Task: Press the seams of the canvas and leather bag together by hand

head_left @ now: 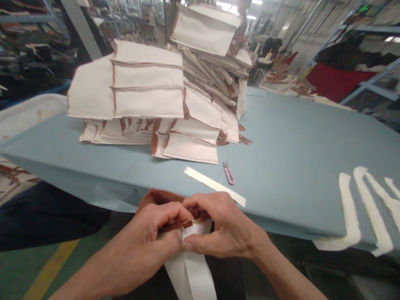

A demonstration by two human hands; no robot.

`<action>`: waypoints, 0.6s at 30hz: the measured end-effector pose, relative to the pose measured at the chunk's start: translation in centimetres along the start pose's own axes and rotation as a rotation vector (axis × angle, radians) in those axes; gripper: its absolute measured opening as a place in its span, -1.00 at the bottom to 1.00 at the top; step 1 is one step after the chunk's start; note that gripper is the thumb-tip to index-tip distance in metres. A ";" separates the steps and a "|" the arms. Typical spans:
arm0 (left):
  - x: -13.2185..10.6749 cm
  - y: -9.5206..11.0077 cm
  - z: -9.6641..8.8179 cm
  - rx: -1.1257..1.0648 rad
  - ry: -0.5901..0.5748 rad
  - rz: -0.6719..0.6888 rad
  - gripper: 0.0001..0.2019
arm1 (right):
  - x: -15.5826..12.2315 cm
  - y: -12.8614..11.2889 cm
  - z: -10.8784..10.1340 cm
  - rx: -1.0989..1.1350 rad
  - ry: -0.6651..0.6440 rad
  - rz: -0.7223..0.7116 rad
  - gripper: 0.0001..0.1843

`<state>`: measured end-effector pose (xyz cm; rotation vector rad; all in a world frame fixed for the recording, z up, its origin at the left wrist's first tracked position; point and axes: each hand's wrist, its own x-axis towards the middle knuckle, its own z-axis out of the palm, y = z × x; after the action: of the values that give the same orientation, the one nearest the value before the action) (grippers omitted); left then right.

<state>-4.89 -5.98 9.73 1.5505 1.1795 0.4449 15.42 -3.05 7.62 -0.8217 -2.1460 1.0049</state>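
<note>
Both hands meet just below the near edge of the blue table (296, 150). My left hand (150, 237) is closed, pinching a brown strap (175, 226) and brown fabric (156, 196) against a white strip (190, 271) that hangs down between my arms. My right hand (221, 229) is closed too, its thumb and fingers pinching the same white strip and brown strap from the right. Fingers of both hands touch each other over the piece.
A loose white strip (214, 185) and pink thread snips (228, 173) lie on the table just beyond my hands. Tall stacks of cream bags with brown trim (146, 91) stand behind. White foam strips (353, 208) lie at right. Shelving and red cloth (334, 81) fill the background.
</note>
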 end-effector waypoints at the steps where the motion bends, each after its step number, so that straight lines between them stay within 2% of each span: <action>1: -0.1 -0.3 0.2 -0.012 0.022 -0.002 -0.85 | -0.2 0.1 0.0 -0.046 -0.019 0.031 -0.78; 2: -0.1 -0.6 0.3 -0.021 0.039 -0.002 -0.87 | -0.3 0.1 0.0 -0.080 -0.038 0.062 -0.81; 7: 0.1 -1.7 0.6 -0.009 0.079 0.065 -0.88 | -0.6 -0.3 -0.4 -0.020 -0.114 0.173 -0.64; 10: 0.4 -2.1 0.5 -0.017 0.059 0.108 -0.85 | -0.6 -0.3 -0.1 0.078 -0.132 0.244 -0.65; 15: 0.8 -2.9 0.3 -0.132 0.015 0.089 -0.92 | -0.9 0.6 1.0 0.336 -0.110 0.365 -0.64; 18: 0.9 -2.8 0.2 -0.016 0.038 0.121 -0.94 | -1.1 1.0 1.5 0.403 -0.116 0.410 -0.66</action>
<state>-5.54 -5.52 6.86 1.6118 1.1122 0.5646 15.27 -3.97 5.72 -1.0385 -1.8025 1.6635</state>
